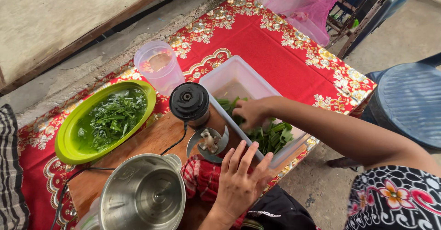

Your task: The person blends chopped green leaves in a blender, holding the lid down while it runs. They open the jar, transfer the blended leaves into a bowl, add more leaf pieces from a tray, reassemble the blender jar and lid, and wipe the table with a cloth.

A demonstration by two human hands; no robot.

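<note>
While the right hand [250,113] closes on leaves [271,138] inside the tub [239,73], the left hand [239,181] rests spread, empty, against the tub's near wall, blade [209,142] just beside it.

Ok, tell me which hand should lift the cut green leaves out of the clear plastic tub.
Probably the right hand: it is already inside the clear rectangular plastic tub, fingers on the cut green leaves. The left hand lies flat outside the tub's near wall, over a red checked cloth.
</note>
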